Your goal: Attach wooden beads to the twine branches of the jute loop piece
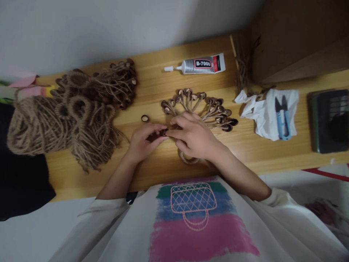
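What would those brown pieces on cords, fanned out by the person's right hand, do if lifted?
The cords look thin, so they'd probably flop and let the brown pieces dangle. Those pieces look small, so each is likely light. Lying so close together, they might knock or tangle, like the crossed strands in the heaped bundle at left.

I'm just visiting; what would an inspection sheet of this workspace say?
Surface: wooden table, partly covered.
Job's things: fanned cords with brown caps; one loose cap; coiled ring, partly hidden.
Clutter: twine heap, glue tube, blue-handled snips on white wrapping.
Grip: left hand pinches a small brown piece; right hand has a finger at it, contact unclear.
Cables: nothing seen.
Surroundings: pale wall, cardboard box, dark case, black cloth.
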Action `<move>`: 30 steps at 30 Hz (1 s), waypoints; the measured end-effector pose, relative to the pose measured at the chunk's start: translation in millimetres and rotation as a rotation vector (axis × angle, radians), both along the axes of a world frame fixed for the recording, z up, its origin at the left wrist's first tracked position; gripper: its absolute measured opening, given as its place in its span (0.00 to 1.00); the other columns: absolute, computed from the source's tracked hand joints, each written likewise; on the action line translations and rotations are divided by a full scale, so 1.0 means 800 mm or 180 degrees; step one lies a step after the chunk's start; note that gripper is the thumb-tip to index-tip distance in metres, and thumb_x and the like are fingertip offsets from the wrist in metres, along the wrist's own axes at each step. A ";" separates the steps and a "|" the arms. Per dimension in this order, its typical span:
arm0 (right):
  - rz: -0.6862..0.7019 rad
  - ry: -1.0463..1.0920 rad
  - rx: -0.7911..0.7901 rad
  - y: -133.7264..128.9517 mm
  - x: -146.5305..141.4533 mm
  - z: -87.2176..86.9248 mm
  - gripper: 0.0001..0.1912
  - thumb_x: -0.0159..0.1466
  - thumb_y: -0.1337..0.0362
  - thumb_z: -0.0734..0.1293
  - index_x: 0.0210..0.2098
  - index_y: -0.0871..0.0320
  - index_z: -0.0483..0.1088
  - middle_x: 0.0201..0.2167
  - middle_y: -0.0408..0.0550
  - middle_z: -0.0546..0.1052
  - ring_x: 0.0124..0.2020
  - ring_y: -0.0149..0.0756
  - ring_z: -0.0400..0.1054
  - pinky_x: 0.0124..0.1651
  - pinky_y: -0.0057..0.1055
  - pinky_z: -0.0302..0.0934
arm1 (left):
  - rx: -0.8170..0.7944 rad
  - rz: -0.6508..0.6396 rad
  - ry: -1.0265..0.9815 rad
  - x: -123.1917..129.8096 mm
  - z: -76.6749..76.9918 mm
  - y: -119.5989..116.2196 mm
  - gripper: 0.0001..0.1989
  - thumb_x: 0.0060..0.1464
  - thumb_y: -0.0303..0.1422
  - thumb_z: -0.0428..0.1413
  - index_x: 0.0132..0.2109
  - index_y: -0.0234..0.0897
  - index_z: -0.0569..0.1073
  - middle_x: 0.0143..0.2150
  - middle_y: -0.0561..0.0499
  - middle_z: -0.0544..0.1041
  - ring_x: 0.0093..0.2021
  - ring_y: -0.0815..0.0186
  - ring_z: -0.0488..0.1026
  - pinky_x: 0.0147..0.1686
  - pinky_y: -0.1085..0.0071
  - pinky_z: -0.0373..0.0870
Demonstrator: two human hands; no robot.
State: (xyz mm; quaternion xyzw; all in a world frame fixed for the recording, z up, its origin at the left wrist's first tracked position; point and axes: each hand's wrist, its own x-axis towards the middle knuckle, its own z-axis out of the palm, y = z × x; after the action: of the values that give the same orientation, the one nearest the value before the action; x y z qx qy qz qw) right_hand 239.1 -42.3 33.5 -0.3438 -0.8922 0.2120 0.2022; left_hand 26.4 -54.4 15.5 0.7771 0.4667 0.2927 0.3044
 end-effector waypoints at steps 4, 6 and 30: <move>-0.0034 0.0026 0.0001 -0.001 0.000 -0.001 0.17 0.62 0.69 0.59 0.43 0.59 0.77 0.43 0.55 0.73 0.44 0.46 0.60 0.44 0.40 0.53 | -0.0006 0.0012 -0.0047 -0.001 -0.001 -0.001 0.12 0.57 0.39 0.60 0.43 0.36 0.76 0.30 0.53 0.77 0.28 0.71 0.72 0.29 0.77 0.69; -0.0039 0.0087 -0.0056 0.000 0.000 -0.002 0.17 0.62 0.69 0.59 0.43 0.59 0.77 0.43 0.54 0.73 0.44 0.45 0.61 0.45 0.40 0.54 | 0.0013 0.0050 -0.0063 -0.001 -0.002 -0.001 0.13 0.56 0.40 0.61 0.44 0.36 0.76 0.31 0.53 0.77 0.28 0.72 0.72 0.29 0.77 0.69; -0.0483 0.0651 -0.0186 0.000 0.001 0.003 0.14 0.61 0.69 0.59 0.40 0.61 0.75 0.37 0.51 0.77 0.40 0.42 0.67 0.43 0.38 0.57 | -0.0121 0.0109 0.0059 0.000 0.002 -0.002 0.13 0.56 0.41 0.60 0.44 0.38 0.76 0.30 0.54 0.77 0.28 0.71 0.72 0.29 0.76 0.70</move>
State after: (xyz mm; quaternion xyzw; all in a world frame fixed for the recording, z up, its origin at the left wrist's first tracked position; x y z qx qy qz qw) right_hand 239.7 -42.2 35.8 -0.3927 -0.8318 0.2559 0.2974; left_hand 26.8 -55.6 17.1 0.7658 0.4881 0.2817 0.3097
